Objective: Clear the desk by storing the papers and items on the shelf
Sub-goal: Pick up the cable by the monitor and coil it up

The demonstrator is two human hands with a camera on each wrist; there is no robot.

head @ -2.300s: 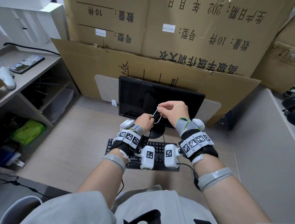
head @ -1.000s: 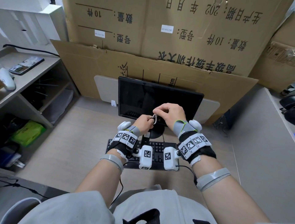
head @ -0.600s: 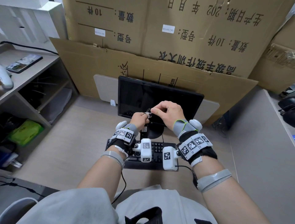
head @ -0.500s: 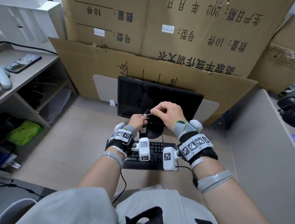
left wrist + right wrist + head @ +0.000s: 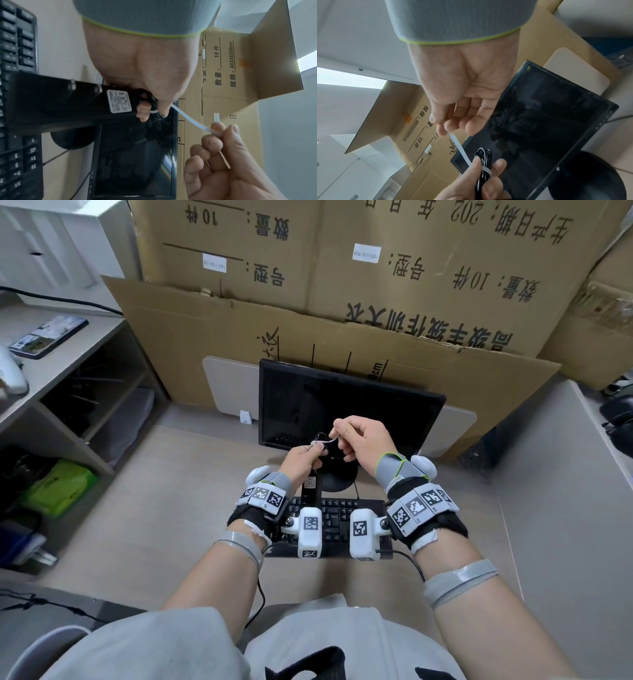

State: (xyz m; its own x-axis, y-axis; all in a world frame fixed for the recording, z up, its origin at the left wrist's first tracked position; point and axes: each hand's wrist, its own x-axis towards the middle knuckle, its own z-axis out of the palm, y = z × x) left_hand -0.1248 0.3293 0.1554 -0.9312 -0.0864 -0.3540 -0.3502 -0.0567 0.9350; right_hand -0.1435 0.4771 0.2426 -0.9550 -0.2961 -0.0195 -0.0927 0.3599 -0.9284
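Observation:
In the head view my left hand point(image 5: 308, 453) grips a coiled black cable bundle point(image 5: 483, 161) in front of the monitor. The black power adapter point(image 5: 312, 490) of that cable hangs below the fist; its label shows in the left wrist view, adapter point(image 5: 68, 100). A white cable tie point(image 5: 323, 442) is wrapped round the bundle. My right hand point(image 5: 340, 430) pinches the tie's free tail point(image 5: 190, 121) between thumb and forefinger, up and to the right of the left hand. The tail runs taut between both hands, cable tie point(image 5: 459, 146).
A black keyboard point(image 5: 342, 510) lies on the desk under my wrists, with the dark monitor point(image 5: 346, 405) behind. A grey shelf unit point(image 5: 72, 361) at the left holds a phone point(image 5: 48, 335) and a green packet point(image 5: 58, 487). Big cardboard boxes point(image 5: 376, 285) stand at the back.
The wide loop of the tie has closed tight round the cable bundle. My right hand has drawn the tail up and to the right; the left hand kept its grip.

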